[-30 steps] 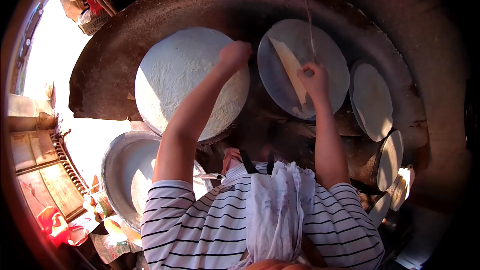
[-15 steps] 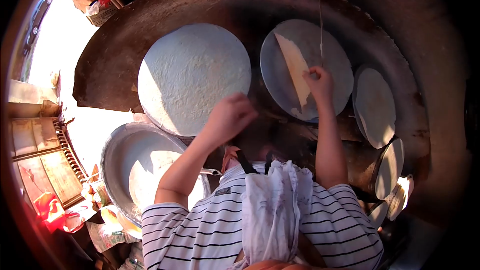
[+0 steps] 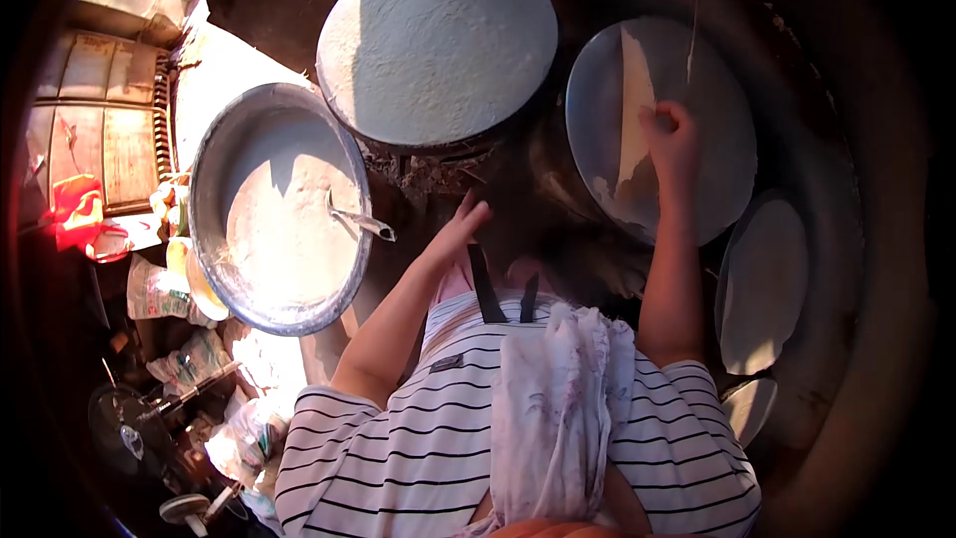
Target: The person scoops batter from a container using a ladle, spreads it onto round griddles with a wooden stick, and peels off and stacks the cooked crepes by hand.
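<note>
My right hand (image 3: 675,135) is over the right round griddle (image 3: 597,50), its thumb and forefinger pinched at the edge of a pale, lifted flap of thin flatbread (image 3: 634,105). The rest of the sheet seems to lie on the griddle. A thin stick or strand (image 3: 693,10) runs up from near that hand; whether the fingers touch it I cannot tell. My left hand (image 3: 463,226) hangs open before my body, fingers stretched out and holding nothing. Ahead of it, the left griddle (image 3: 508,135) bears a wide white layer of batter (image 3: 438,45).
At left stands a large basin (image 3: 214,160) of pale batter with a ladle (image 3: 363,223) resting in it. Another round griddle with a pale sheet (image 3: 767,279) is at the right. Bags (image 3: 239,438) and a red plastic bag (image 3: 75,210) lie at far left.
The view has tipped down and left, showing more of the basin. My left hand has drawn back from the left griddle toward my body. My right hand stays at the flatbread's edge.
</note>
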Available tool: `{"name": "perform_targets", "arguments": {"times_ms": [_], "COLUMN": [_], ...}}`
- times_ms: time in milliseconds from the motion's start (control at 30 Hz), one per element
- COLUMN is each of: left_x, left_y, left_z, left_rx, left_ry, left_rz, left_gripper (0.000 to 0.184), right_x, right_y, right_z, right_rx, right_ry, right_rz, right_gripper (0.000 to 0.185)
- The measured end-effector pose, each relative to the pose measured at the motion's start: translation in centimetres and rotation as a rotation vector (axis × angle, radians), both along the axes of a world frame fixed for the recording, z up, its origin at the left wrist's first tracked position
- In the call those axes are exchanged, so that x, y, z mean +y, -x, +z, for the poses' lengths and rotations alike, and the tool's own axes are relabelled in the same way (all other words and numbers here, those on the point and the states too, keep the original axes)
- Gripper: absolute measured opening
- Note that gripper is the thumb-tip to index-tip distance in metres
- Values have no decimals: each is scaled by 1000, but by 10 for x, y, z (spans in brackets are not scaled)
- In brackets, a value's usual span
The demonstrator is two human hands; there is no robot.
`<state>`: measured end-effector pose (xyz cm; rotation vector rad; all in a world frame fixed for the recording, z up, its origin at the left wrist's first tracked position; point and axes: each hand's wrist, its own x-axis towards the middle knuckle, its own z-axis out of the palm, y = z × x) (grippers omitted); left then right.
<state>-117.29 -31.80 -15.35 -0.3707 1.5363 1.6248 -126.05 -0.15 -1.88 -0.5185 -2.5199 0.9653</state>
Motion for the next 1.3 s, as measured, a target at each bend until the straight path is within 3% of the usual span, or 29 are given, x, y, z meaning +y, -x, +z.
{"name": "perform_targets", "arguments": {"times_ms": [67,167,267,367,433,467,533,567,600,700,833,933,967,1000,1033,1067,1133,1233,1267,1300], "left_x": [-2,-17,-28,-49,-51,-63,-102,-124,-133,-155,-273,-258,-278,-250,-197,-180,-147,-126,-122,-115], "left_y": [3,-6,-14,-47,-111,-131,-128,-134,-115,-208,-301,-217,-216,-185,-137,-116,-87,-66,-61,-58], "left_z": [27,15,18,-70,-60,-73,-75,-70,-34,-105,-150,-12,-63,-40,38,45,79,106,110,109], "left_rx": [-323,-405,-398,1,375,434,284,56,38,-399,18,-466,-145,-61,-360,-393,-350,-331,-294,-225], "left_ry": [-240,-472,-635,-80,510,166,235,632,386,-249,199,880,808,633,341,-110,-675,-970,-1003,-876], "left_rz": [234,405,425,-55,-894,-704,-481,-445,23,-28,-1549,-1286,-1028,-513,-68,165,334,258,196,231], "left_gripper": [86,83,83,71,67,69,75,78,75,68,59,49,52,63,72,72,70,69,67,67], "right_x": [-2,-5,-16,-16,-14,-12,-8,-9,-12,-15,-6,6,7,-1,-9,-15,-22,-28,-27,-27], "right_y": [-3,-7,-22,-45,-68,-73,-85,-102,-119,-130,-158,-168,-171,-171,-169,-167,-165,-163,-162,-163], "right_z": [3,4,22,24,22,24,28,25,22,27,36,24,17,19,18,19,26,38,40,41], "right_rx": [-41,7,-22,11,19,36,42,15,-12,-4,6,-6,19,8,22,38,7,24,38,42], "right_ry": [25,-28,69,-50,-100,-119,-85,-58,-24,1,-140,-37,10,-16,6,19,48,10,16,20], "right_rz": [38,92,98,3,6,12,1,-11,-29,-40,15,-25,-14,-9,25,58,108,152,143,144], "right_gripper": [28,30,27,21,18,17,16,15,15,13,15,17,17,16,16,15,12,10,9,9]}}
